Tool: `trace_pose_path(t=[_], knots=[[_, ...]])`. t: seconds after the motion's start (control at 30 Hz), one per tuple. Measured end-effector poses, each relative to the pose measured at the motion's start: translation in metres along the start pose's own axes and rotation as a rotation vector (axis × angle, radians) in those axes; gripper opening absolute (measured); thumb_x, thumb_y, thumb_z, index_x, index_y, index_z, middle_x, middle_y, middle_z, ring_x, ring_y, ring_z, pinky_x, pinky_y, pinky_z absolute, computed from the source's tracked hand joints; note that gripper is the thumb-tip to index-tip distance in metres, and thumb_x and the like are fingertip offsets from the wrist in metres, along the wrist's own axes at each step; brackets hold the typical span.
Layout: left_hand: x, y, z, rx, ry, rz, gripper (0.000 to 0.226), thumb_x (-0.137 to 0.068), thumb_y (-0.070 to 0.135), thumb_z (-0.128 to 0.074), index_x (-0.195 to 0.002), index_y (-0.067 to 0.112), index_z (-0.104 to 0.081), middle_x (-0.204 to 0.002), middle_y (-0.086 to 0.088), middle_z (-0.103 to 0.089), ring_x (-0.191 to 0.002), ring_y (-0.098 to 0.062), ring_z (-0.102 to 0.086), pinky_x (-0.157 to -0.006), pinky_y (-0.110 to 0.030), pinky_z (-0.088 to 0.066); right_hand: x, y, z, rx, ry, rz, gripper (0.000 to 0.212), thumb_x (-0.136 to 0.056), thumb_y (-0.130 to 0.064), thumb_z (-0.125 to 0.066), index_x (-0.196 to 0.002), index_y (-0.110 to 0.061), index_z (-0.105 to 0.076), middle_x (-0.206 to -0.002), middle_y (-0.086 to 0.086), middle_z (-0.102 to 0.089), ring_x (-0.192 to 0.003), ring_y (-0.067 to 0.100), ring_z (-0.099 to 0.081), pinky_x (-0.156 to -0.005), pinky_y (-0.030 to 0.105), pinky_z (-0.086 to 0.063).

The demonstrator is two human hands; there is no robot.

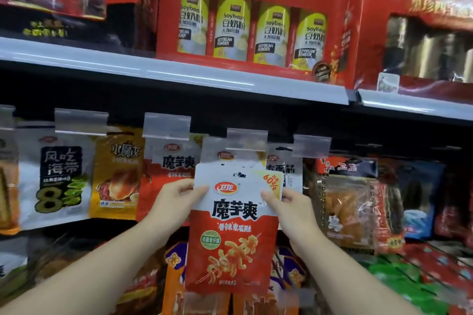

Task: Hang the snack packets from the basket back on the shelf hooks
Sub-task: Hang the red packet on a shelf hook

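While both hands held it up in front of the row of hooks, the red-and-white konjac snack packet (234, 222) hung upright between them, its white top edge level with the packets already on display. The left hand (176, 198) pinched the packet's upper left edge, thumb over the front, and the right hand (289, 208) pinched the upper right edge just below the yellow "60%" corner. Directly behind it hung a matching packet (225, 155) under a clear plastic price-tag holder (247, 139); the hook itself was hidden behind that holder and the packets.

The likely trouble lay in finding the hook. The hang hole near the packet's top was small and smeared by blur, so it could not be told whether it lined up with the hook tip. A push slightly off line would probably crumple the thin top flap against the hook or knock the holder, and the matching packet behind could be shoved back or slip off. The neighbouring packet (280, 166) to the right sat close, so it might also snag. The basket was not in view.
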State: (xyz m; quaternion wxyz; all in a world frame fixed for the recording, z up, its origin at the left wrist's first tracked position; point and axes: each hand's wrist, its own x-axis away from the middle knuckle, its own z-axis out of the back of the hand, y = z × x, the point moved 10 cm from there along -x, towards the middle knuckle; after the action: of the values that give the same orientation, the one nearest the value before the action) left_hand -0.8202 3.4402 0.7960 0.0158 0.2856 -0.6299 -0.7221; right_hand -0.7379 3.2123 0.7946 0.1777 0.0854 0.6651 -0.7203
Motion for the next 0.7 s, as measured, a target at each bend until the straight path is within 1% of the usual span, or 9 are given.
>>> trace_pose_path(t=[0.13,0.23,0.33,0.4,0.47,0.57,0.6,0.67,0.7], knots=[[-0.005,-0.005,0.010,-0.017,0.050,0.019,0.015,-0.094,0.021,-0.060,-0.091,0.012,-0.072,-0.084,-0.004,-0.077,-0.074,-0.020,-0.074,-0.052,-0.023,-0.053,-0.020,0.011,-0.017,-0.027,-0.056,0.002,0.010,-0.086,-0.028,-0.069,-0.086,-0.018,-0.071,-0.090,0.006,-0.075,-0.084,0.028,-0.071,-0.079,0.051,-0.058],[-0.007,-0.003,0.032,-0.036,0.105,0.006,0.015,-0.094,0.021,-0.059,-0.092,0.012,-0.071,-0.083,-0.004,-0.077,-0.072,-0.020,-0.074,-0.049,-0.022,-0.053,-0.025,0.008,-0.042,-0.056,-0.104,0.010,0.004,-0.087,-0.027,-0.068,-0.085,-0.024,-0.068,-0.090,0.000,-0.074,-0.086,0.023,-0.071,-0.081,0.048,-0.058],[-0.010,0.001,0.063,-0.056,0.181,-0.011,0.014,-0.093,0.020,-0.060,-0.088,0.010,-0.070,-0.081,-0.007,-0.076,-0.072,-0.024,-0.074,-0.050,-0.024,-0.054,-0.028,-0.002,-0.074,-0.100,-0.152,0.023,0.008,-0.087,-0.023,-0.069,-0.079,-0.026,-0.068,-0.089,0.000,-0.074,-0.088,0.026,-0.071,-0.081,0.048,-0.058],[-0.011,0.005,0.084,-0.046,0.219,-0.022,0.014,-0.093,0.020,-0.060,-0.087,0.011,-0.069,-0.081,-0.007,-0.076,-0.069,-0.020,-0.073,-0.049,-0.023,-0.053,-0.029,-0.011,-0.095,-0.144,-0.175,0.026,0.011,-0.087,-0.020,-0.069,-0.078,-0.027,-0.067,-0.088,-0.001,-0.074,-0.086,0.023,-0.071,-0.079,0.043,-0.059],[-0.010,0.011,0.102,-0.022,0.233,-0.037,0.013,-0.094,0.019,-0.059,-0.089,0.012,-0.069,-0.081,-0.004,-0.076,-0.065,-0.014,-0.073,-0.049,-0.021,-0.053,-0.029,-0.019,-0.115,-0.158,-0.190,0.038,0.008,-0.087,-0.021,-0.068,-0.080,-0.026,-0.068,-0.088,0.000,-0.075,-0.081,0.020,-0.072,-0.076,0.041,-0.060],[-0.010,0.022,0.126,-0.007,0.226,-0.069,0.013,-0.094,0.020,-0.058,-0.092,0.012,-0.068,-0.078,0.001,-0.076,-0.064,-0.011,-0.072,-0.048,-0.019,-0.052,-0.026,-0.032,-0.137,-0.138,-0.188,0.070,0.008,-0.086,-0.027,-0.069,-0.080,-0.022,-0.070,-0.087,0.002,-0.076,-0.079,0.022,-0.073,-0.077,0.045,-0.059],[-0.010,0.025,0.133,-0.009,0.221,-0.079,0.014,-0.094,0.022,-0.057,-0.093,0.013,-0.068,-0.078,0.002,-0.076,-0.065,-0.011,-0.072,-0.048,-0.018,-0.052,-0.025,-0.038,-0.143,-0.158,-0.191,0.080,0.009,-0.087,-0.026,-0.068,-0.080,-0.021,-0.070,-0.086,0.003,-0.076,-0.078,0.021,-0.073,-0.073,0.041,-0.060],[-0.013,0.033,0.145,-0.015,0.209,-0.108,0.015,-0.095,0.025,-0.057,-0.094,0.014,-0.068,-0.082,0.000,-0.076,-0.068,-0.014,-0.073,-0.047,-0.019,-0.051,-0.022,-0.050,-0.151,-0.206,-0.194,0.107,0.008,-0.089,-0.025,-0.066,-0.082,-0.022,-0.068,-0.084,0.001,-0.075,-0.072,0.015,-0.072,-0.060,0.029,-0.059],[-0.015,0.036,0.149,-0.012,0.207,-0.120,0.016,-0.095,0.026,-0.057,-0.094,0.014,-0.068,-0.084,-0.002,-0.076,-0.069,-0.015,-0.073,-0.047,-0.019,-0.050,-0.021,-0.057,-0.152,-0.223,-0.190,0.119,0.007,-0.089,-0.026,-0.065,-0.084,-0.022,-0.068,-0.083,0.000,-0.075,-0.071,0.014,-0.072,-0.058,0.026,-0.058]])
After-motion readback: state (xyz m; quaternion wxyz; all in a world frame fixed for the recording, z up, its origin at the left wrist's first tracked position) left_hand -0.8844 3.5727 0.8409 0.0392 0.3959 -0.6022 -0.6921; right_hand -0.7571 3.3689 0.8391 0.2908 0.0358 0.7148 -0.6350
